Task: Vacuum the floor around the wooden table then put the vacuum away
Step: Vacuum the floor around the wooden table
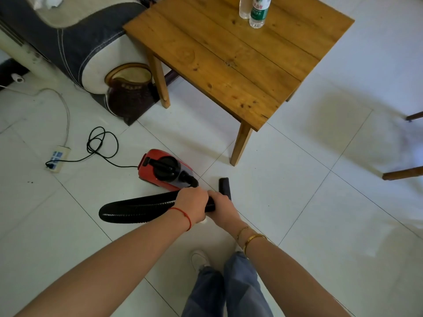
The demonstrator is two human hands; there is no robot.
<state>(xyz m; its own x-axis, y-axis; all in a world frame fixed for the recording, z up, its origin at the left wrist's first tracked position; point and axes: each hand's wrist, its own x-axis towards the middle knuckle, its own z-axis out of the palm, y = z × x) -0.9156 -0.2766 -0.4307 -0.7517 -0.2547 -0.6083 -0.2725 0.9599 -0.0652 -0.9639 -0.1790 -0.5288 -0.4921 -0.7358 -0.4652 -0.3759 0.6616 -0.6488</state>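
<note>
Both hands, left hand (191, 203) and right hand (223, 208), closed around the black hose (137, 208) beside the red vacuum (163, 169).

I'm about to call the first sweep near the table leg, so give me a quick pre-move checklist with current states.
1. Both hands on the hose: ok. Left hand and right hand each have a grip on the black hose.
2. Nozzle down at the floor: ok, by the table leg.
3. Power: ok. The black cord runs from the red vacuum to the power strip.
4. Motor running: cannot tell.
5. Cord slack: not ok, it lies looped on the floor left of the vacuum.
6. Bottles upright on the wooden table: ok.
</note>
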